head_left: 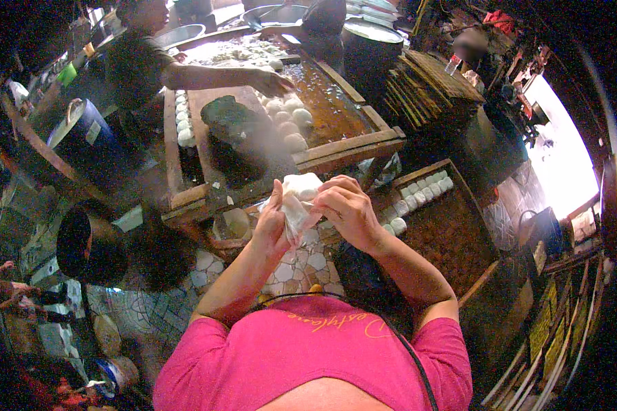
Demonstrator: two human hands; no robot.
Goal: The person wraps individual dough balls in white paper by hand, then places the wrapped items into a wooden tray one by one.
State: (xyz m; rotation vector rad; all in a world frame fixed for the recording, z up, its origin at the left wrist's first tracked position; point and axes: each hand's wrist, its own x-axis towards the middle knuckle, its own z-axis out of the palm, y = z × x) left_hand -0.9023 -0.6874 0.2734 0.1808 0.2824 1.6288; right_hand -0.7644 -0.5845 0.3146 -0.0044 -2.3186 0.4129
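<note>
In front of me, just beyond my pink shirt, a soft white block (301,183) sits in a thin white cloth (295,219) that hangs down between my hands. My left hand (271,222) grips the cloth from the left, its thumb up along the block's side. My right hand (344,209) has its fingers bent and pinched on the cloth at the block's right edge; the fingertips are partly hidden. Behind them stands a wood-framed worktable (349,151) with round white lumps (295,142), a row of white pieces (184,120) and a dark greenish item (223,116) I cannot make out.
A co-worker's hand (273,82) reaches over the lumps. A low wooden tray (445,226) with white pieces lies at my right, beside stacked wooden boards (418,82). A dark pot (373,31) stands behind. A blue barrel (82,133) and a dark round container (89,243) are at left.
</note>
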